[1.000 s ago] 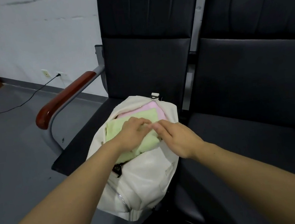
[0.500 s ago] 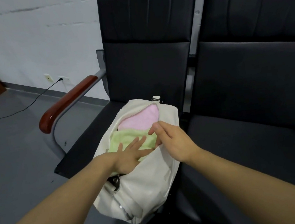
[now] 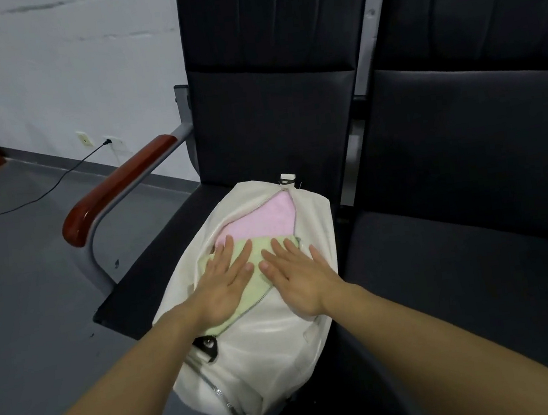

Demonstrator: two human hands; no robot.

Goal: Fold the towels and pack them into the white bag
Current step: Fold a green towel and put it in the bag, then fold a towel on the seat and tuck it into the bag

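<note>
A white bag [image 3: 270,356] lies unzipped on the left black seat [image 3: 157,277]. Inside its opening a folded pink towel [image 3: 260,221] sits at the far end and a folded light green towel [image 3: 257,278] lies nearer me, partly over it. My left hand [image 3: 221,282] presses flat on the green towel with straight fingers. Beside it, my right hand [image 3: 297,280] lies flat too, its fingers on the green towel and its palm on the bag's right flap. Both hands hide much of the green towel.
A red-brown armrest [image 3: 118,188] on a grey metal frame stands left of the bag. A second black seat [image 3: 473,269] is to the right. Grey floor [image 3: 29,306] lies at the left, with a black cable [image 3: 39,191] running to a wall socket.
The green towel has gone deeper into the bag. My left hand slid back and flattened on it. My right hand let go of the bag's edge and laid flat beside the left.
</note>
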